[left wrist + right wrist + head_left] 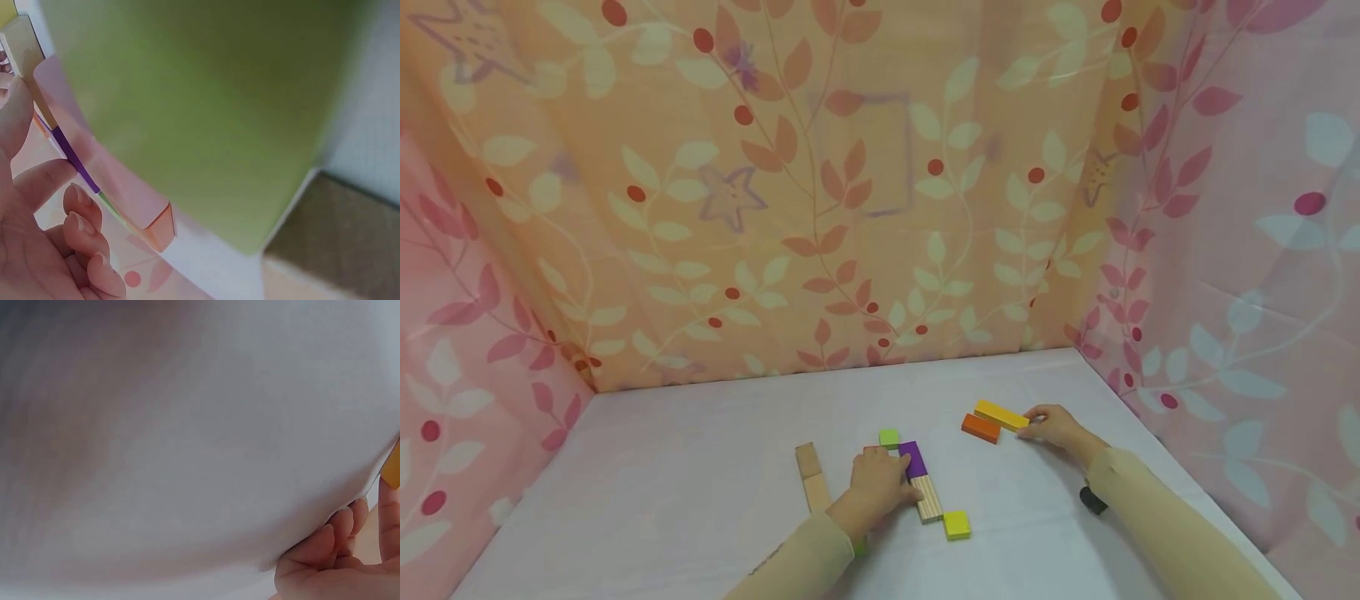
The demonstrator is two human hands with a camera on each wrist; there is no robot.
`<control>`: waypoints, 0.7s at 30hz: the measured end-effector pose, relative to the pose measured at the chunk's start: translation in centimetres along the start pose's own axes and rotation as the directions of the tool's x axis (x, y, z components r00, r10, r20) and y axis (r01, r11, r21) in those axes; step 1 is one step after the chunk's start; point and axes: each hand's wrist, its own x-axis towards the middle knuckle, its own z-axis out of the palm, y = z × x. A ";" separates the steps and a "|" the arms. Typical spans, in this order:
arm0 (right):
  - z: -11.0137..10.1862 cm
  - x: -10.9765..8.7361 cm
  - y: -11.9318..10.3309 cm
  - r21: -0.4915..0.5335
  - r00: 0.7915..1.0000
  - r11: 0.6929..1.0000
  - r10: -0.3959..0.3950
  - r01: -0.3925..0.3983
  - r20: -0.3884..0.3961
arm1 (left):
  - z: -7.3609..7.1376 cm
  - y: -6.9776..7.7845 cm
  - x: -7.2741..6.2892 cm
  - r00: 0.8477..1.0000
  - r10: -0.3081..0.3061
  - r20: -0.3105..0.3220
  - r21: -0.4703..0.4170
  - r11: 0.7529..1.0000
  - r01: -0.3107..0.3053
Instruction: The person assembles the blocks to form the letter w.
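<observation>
My left hand (876,487) is over the blocks in the middle of the table. Its index finger touches the purple block (913,459), and the thumb lies against the striped wooden block (927,500); the left wrist view shows the other fingers loosely bent. Purple and striped blocks stand end to end, with a light green block (889,438) at the far end and a yellow-green block (957,526) at the near end. My right hand (1056,432) pinches the near end of a long yellow block (1000,414), beside an orange block (981,428).
Left of my left hand, plain wooden blocks (808,463) lie in a row, partly behind the forearm. A green block (200,112) looms blurred in the left wrist view. Floral cloth (805,250) walls the white table (685,450) at the back and sides.
</observation>
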 end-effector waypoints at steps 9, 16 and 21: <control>-0.5 -1.1 -0.1 0.057 0.998 0.996 -0.060 0.062 -0.030 | -0.1 0.1 -0.1 1.000 0.005 -0.008 -0.013 1.000 -0.006; -0.8 -2.2 -0.4 0.201 0.995 0.977 -0.058 0.074 -0.086 | -0.2 0.0 -0.2 1.000 0.004 -0.003 -0.024 1.000 -0.004; -1.1 -3.2 -0.9 0.293 0.991 0.947 -0.114 0.130 -0.071 | 0.0 -0.1 -0.1 1.000 0.004 -0.003 -0.026 1.000 -0.004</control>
